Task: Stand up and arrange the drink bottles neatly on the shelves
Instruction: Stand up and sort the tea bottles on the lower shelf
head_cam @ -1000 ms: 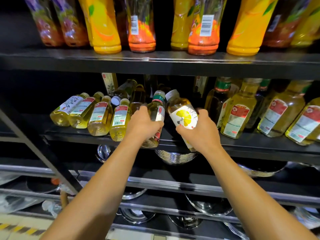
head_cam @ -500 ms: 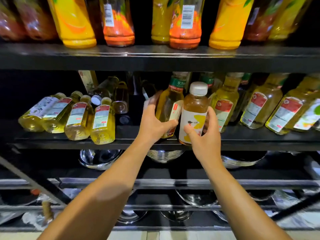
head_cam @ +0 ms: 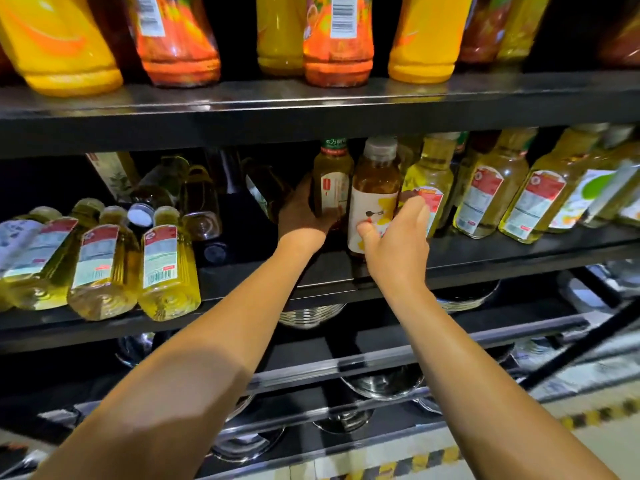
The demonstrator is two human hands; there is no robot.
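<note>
**Two bottles upright on the middle shelf, a hand on each**

While both arms reach in over the middle shelf point(head_cam: 485, 258), the left hand point(head_cam: 304, 216) wraps around the lower body of a green-capped bottle point(head_cam: 330, 181), thumb across its label and fingers hidden behind it in shadow. That bottle stands upright, well back on the shelf. Just to its right, touching or nearly so, a white-capped amber bottle point(head_cam: 375, 195) with a white and yellow label also stands upright, nearer the front edge. The right hand point(head_cam: 398, 244) is at this bottle's lower half with the thumb against the label and the fingers loosely bent around its right side; the grasp looks light, and whether the fingers press the bottle cannot be told.

Right of the two hands, a row of yellow bottles with red labels point(head_cam: 485, 195) stands upright, leaning slightly in the wide-angle view. On the left part of the same shelf, several yellow bottles point(head_cam: 166, 268) lie on their sides with their bases toward the front, and more bottles lie jumbled behind them. Above, on the top shelf point(head_cam: 311, 105), orange and yellow juice bottles point(head_cam: 420, 39) stand in a row. Below the middle shelf, shiny metal bowls point(head_cam: 381, 382) sit on lower racks.
</note>
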